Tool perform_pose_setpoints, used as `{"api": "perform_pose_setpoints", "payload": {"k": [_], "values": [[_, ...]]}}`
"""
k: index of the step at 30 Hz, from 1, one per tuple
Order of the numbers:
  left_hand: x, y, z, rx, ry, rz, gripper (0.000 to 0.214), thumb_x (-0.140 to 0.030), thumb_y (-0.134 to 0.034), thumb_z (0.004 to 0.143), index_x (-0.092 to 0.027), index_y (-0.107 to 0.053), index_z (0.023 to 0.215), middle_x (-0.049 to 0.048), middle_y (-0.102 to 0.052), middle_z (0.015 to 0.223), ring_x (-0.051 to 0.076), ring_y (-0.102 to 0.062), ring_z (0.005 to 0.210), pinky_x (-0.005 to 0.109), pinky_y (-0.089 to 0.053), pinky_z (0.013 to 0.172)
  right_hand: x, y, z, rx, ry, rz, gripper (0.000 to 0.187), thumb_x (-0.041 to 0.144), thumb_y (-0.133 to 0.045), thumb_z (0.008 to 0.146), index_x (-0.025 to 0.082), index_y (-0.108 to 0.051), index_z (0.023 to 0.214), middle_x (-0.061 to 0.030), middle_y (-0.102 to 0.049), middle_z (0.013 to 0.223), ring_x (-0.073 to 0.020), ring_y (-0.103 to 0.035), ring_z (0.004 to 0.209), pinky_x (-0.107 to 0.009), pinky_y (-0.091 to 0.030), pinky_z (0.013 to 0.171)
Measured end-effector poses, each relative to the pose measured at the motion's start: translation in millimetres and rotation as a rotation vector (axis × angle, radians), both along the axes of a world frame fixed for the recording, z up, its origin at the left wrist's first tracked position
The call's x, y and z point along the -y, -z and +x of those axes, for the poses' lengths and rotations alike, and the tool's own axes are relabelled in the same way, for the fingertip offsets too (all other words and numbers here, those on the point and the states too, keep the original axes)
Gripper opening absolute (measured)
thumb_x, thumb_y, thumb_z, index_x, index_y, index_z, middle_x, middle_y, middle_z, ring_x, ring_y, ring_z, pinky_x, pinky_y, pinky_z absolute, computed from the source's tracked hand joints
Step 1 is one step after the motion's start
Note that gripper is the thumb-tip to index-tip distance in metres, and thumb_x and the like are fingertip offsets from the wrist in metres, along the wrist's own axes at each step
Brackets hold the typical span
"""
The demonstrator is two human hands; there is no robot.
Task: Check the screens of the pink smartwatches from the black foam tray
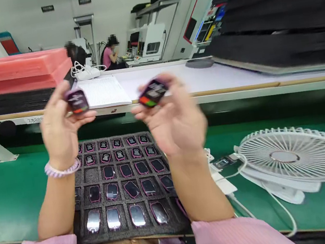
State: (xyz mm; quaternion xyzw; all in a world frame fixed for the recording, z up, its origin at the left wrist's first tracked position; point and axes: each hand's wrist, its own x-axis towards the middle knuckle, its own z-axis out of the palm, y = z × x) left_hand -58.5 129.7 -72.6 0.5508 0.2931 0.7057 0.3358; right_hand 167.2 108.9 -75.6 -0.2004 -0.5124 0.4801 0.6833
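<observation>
The green table point(4, 190) spreads below the left fingers point(58, 97) and right fingers point(177, 89), broad enough to carry everything within reach. The white shelf point(156, 80) runs just beyond the fingertips, raised, which would keep stored things off the table. On it, past the right fingers, stands a tall black stack point(264, 25); past the left fingers lie pink slabs point(8, 73), perhaps parked aside as spare packing. A white fan point(305, 157) sits to the right of the right fingers and nearer the body, probably for cooling.

The foam tray point(129, 233) lies below and nearer than the fingers, between the forearms, likely so that either side can reach its cells; these keep the watches in them from touching. One bare cell point(91, 175) shows below the left fingers.

The left fingers grip one lit watch point(77, 101) and the right fingers grip another lit watch point(153, 92), each pinched by the edges. Both are well apart, lifted over the tray's far end, screens turned towards the wearer, presumably to leave the displays uncovered for viewing. Their lettering is too blurred to read.
</observation>
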Motion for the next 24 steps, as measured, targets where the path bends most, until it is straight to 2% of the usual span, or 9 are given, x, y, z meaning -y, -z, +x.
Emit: {"api": "perform_pose_setpoints", "payload": {"k": [2,4,9,13,16,18,20,22,24], "values": [[-2,3.4,1,-0.031,0.083,-0.136,0.049,-0.045,-0.07,0.09,-0.022,-0.064,0.133,0.0038,-0.075,0.098,0.017,-0.076,0.07,0.028,-0.066,0.066,-17,6.6,-20,0.016,-0.255,-0.119,0.048,0.05,-0.085,0.083,0.024,-0.059,0.114,-0.0063,-0.072,0.109,-0.0172,-0.072,0.074,-0.026,-0.059,0.063],[4,17.3,-2,-0.098,0.141,-0.277,0.052,-0.04,-0.074,0.085,-0.018,-0.066,0.132,0.0042,-0.076,0.096,0.016,-0.075,0.065,0.027,-0.065,0.063,-29,25.3,-36,0.075,-0.408,-0.261,0.055,0.044,-0.091,0.076,0.022,-0.058,0.113,-0.0057,-0.074,0.1,-0.0138,-0.068,0.064,-0.022,-0.053,0.055],[40,69.7,-32,-0.285,0.113,-0.489,0.049,-0.04,-0.08,0.081,-0.013,-0.071,0.121,0.0018,-0.073,0.082,0.009,-0.065,0.053,0.02,-0.058,0.053,-27,82.7,-56,0.246,-0.491,-0.435,0.056,0.045,-0.094,0.071,0.019,-0.057,0.104,-0.0023,-0.074,0.083,-0.0087,-0.059,0.046,-0.016,-0.041,0.042],[63,105.9,-61,-0.325,0.157,-0.653,0.058,-0.032,-0.084,0.074,-0.015,-0.065,0.127,0.0062,-0.074,0.107,0.007,-0.062,0.062,0.02,-0.058,0.059,-15,112.0,-65,0.271,-0.619,-0.552,0.044,0.031,-0.084,0.077,0.019,-0.059,0.112,-0.0064,-0.076,0.096,-0.0146,-0.071,0.059,-0.022,-0.054,0.053],[73,126.1,-82,-0.345,0.208,-0.739,0.073,-0.03,-0.082,0.074,-0.017,-0.054,0.141,0.01,-0.07,0.123,0.012,-0.07,0.074,0.028,-0.063,0.072,-10,129.6,-74,0.297,-0.725,-0.594,0.059,0.016,-0.077,0.073,0.022,-0.054,0.127,-0.0047,-0.074,0.103,-0.018,-0.076,0.073,-0.028,-0.061,0.067],[78,136.8,-95,-0.402,0.206,-0.751,0.074,-0.032,-0.078,0.079,-0.017,-0.049,0.146,0.012,-0.068,0.126,0.017,-0.072,0.08,0.035,-0.063,0.079,-8,141.1,-81,0.359,-0.779,-0.564,0.071,0.012,-0.077,0.072,0.023,-0.048,0.135,-0.0032,-0.071,0.104,-0.0177,-0.076,0.077,-0.029,-0.061,0.073],[80,145.8,-108,-0.553,0.133,-0.701,0.069,-0.035,-0.073,0.083,-0.017,-0.05,0.146,0.0115,-0.07,0.121,0.021,-0.071,0.088,0.04,-0.061,0.085,-8,150.9,-88,0.475,-0.782,-0.486,0.069,0.014,-0.075,0.076,0.022,-0.045,0.138,-0.0028,-0.068,0.103,-0.0171,-0.074,0.076,-0.031,-0.061,0.073],[80,153.1,-118,-0.774,0.013,-0.611,0.062,-0.036,-0.071,0.086,-0.019,-0.056,0.144,0.0095,-0.071,0.113,0.026,-0.067,0.098,0.044,-0.058,0.093,-8,157.1,-96,0.7,-0.662,-0.313,0.058,0.013,-0.07,0.082,0.019,-0.049,0.136,-0.0044,-0.066,0.105,-0.0185,-0.072,0.079,-0.036,-0.061,0.077],[79,159.5,-126,-0.963,-0.081,-0.537,0.057,-0.037,-0.071,0.088,-0.022,-0.06,0.142,0.0085,-0.07,0.109,0.029,-0.061,0.107,0.048,-0.053,0.101,-8,159.1,-103,1.002,-0.416,-0.06,0.05,0.012,-0.071,0.085,0.016,-0.056,0.132,-0.01,-0.063,0.116,-0.0254,-0.07,0.099,-0.046,-0.058,0.091]]}}
